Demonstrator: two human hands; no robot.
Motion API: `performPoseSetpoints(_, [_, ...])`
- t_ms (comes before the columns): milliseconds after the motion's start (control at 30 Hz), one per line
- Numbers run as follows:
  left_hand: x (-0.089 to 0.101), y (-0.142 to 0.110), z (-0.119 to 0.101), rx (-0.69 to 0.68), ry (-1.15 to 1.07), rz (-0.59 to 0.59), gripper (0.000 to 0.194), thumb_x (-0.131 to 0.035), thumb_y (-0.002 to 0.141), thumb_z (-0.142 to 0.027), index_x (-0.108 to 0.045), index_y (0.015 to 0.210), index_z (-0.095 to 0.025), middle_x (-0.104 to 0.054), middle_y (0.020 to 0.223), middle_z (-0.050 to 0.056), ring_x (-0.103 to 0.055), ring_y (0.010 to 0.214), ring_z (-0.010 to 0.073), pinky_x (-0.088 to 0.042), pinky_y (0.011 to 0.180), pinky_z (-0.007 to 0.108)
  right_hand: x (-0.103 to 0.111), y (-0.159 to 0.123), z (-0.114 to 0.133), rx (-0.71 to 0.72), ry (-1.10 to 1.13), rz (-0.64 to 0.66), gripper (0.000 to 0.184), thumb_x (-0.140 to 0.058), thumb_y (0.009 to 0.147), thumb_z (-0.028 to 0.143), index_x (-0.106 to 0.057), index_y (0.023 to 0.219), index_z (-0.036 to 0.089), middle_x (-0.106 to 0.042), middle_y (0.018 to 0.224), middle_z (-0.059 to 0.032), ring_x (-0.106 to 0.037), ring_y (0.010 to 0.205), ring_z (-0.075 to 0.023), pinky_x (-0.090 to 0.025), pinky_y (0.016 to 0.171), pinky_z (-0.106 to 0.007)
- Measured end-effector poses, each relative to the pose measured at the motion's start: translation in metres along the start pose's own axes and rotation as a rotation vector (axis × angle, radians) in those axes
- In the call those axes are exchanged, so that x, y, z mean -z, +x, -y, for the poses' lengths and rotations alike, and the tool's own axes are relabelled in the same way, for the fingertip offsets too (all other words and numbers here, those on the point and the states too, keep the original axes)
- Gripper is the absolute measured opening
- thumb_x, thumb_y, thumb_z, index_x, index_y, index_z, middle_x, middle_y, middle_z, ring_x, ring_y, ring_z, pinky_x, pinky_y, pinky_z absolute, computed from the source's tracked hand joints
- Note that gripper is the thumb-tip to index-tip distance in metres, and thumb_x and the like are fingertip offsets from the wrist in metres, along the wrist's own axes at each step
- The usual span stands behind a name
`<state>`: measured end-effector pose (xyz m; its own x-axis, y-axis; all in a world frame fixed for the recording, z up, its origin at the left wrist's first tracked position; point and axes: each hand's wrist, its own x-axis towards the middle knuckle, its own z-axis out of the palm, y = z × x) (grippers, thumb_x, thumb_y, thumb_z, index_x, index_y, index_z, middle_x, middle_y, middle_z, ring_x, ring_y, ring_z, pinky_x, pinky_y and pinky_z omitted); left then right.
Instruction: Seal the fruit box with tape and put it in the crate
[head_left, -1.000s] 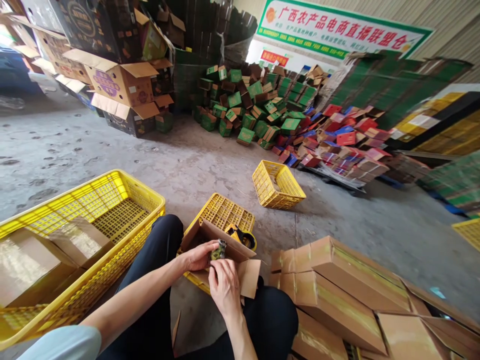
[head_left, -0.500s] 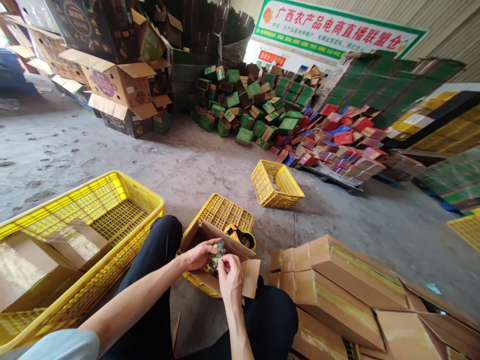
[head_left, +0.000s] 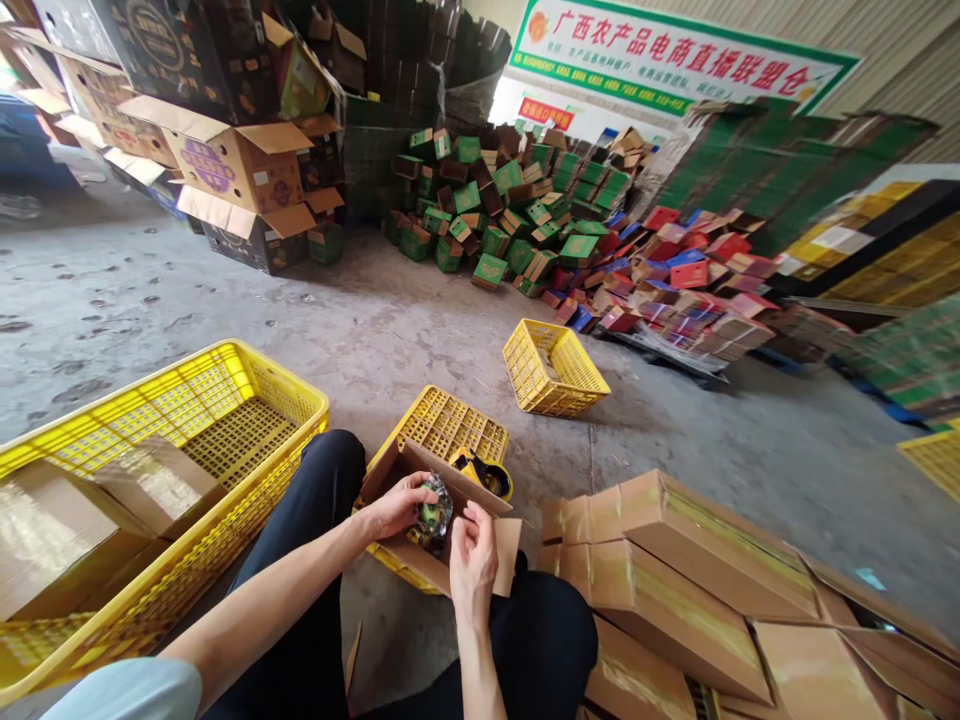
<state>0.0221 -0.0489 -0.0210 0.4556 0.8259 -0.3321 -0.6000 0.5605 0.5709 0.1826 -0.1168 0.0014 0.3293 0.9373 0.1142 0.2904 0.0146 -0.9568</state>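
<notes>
In the head view my left hand (head_left: 403, 508) is closed round the side of a small clear plastic bag (head_left: 436, 506) with something green and dark inside. My right hand (head_left: 474, 558) is just right of the bag, fingers curled together. Whether its fingertips hold anything is too small to make out. Both hands are over an open cardboard box (head_left: 504, 553), with more dark shiny packets partly hidden under the left hand. That box rests on a yellow plastic crate (head_left: 448, 422) between my knees. A yellow and black tape dispenser (head_left: 484, 474) lies on the crate behind the box.
At the left stands a large yellow crate (head_left: 281, 385) with taped cartons in it. Stacked cardboard cartons (head_left: 705, 545) lie by my right knee. Another yellow crate (head_left: 556, 370) sits ahead on the floor. Heaps of green boxes (head_left: 491, 270) and red boxes (head_left: 688, 275) lie farther back.
My right hand has come off the bag and moved a little right. The bag, still in my left hand, now looks wider and rounder.
</notes>
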Motion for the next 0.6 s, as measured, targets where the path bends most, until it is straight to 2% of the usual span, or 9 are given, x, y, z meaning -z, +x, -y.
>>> performPoseSetpoints(100, [0.003,0.003,0.005,-0.042,0.02,-0.08,0.054,-0.097,0.062,-0.025,-0.062,0.101,-0.017,-0.069,0.09,0.002,-0.067,0.076,0.0153,-0.051,0.073,0.027,-0.005,-0.01,0.009,0.284,-0.233,0.095,0.039,-0.061,0.099,0.05,-0.072,0.127,0.024,-0.067,0.133,-0.0153,-0.066,0.123,-0.0315,-0.056,0.106,-0.05])
performPoseSetpoints(200, [0.004,0.004,0.009,-0.048,-0.007,-0.075,0.06,-0.098,0.065,-0.029,-0.061,0.11,-0.016,-0.07,0.097,0.004,-0.069,0.08,0.0166,-0.054,0.077,0.029,-0.012,-0.016,0.01,0.341,-0.323,0.131,0.043,-0.066,0.097,0.05,-0.07,0.132,0.024,-0.065,0.139,-0.0159,-0.063,0.13,-0.0345,-0.054,0.11,-0.053])
performPoseSetpoints(300, [0.004,0.002,0.007,0.011,0.008,-0.02,0.067,-0.098,0.069,-0.031,-0.058,0.122,-0.02,-0.068,0.104,0.004,-0.07,0.079,0.0157,-0.056,0.075,0.029,-0.011,-0.012,0.007,0.246,-0.248,0.182,0.042,-0.065,0.098,0.046,-0.07,0.132,0.022,-0.07,0.13,-0.0165,-0.07,0.118,-0.0318,-0.063,0.094,-0.043])
performPoseSetpoints(367, [0.004,0.0,0.003,0.037,0.046,0.014,0.067,-0.096,0.072,-0.036,-0.058,0.125,-0.022,-0.067,0.103,0.003,-0.068,0.076,0.0144,-0.056,0.073,0.029,-0.003,-0.005,0.007,0.166,-0.154,0.248,0.042,-0.069,0.094,0.046,-0.072,0.128,0.022,-0.074,0.126,-0.0154,-0.073,0.112,-0.0305,-0.065,0.087,-0.039])
performPoseSetpoints(467, [0.004,-0.005,-0.004,0.057,0.116,0.069,0.067,-0.091,0.078,-0.046,-0.059,0.133,-0.024,-0.066,0.108,0.005,-0.069,0.08,0.0156,-0.058,0.074,0.031,0.016,0.01,0.009,-0.021,0.033,0.361,0.048,-0.08,0.084,0.049,-0.075,0.123,0.022,-0.078,0.122,-0.0129,-0.075,0.11,-0.0314,-0.064,0.093,-0.042])
performPoseSetpoints(600, [0.002,-0.012,-0.015,0.003,0.257,0.164,0.075,-0.084,0.086,-0.051,-0.053,0.152,-0.032,-0.059,0.139,0.012,-0.068,0.107,0.0249,-0.059,0.081,0.034,0.045,0.028,0.011,-0.267,0.168,0.498,0.058,-0.09,0.073,0.049,-0.076,0.122,0.021,-0.081,0.117,-0.0101,-0.076,0.107,-0.0323,-0.061,0.099,-0.046])
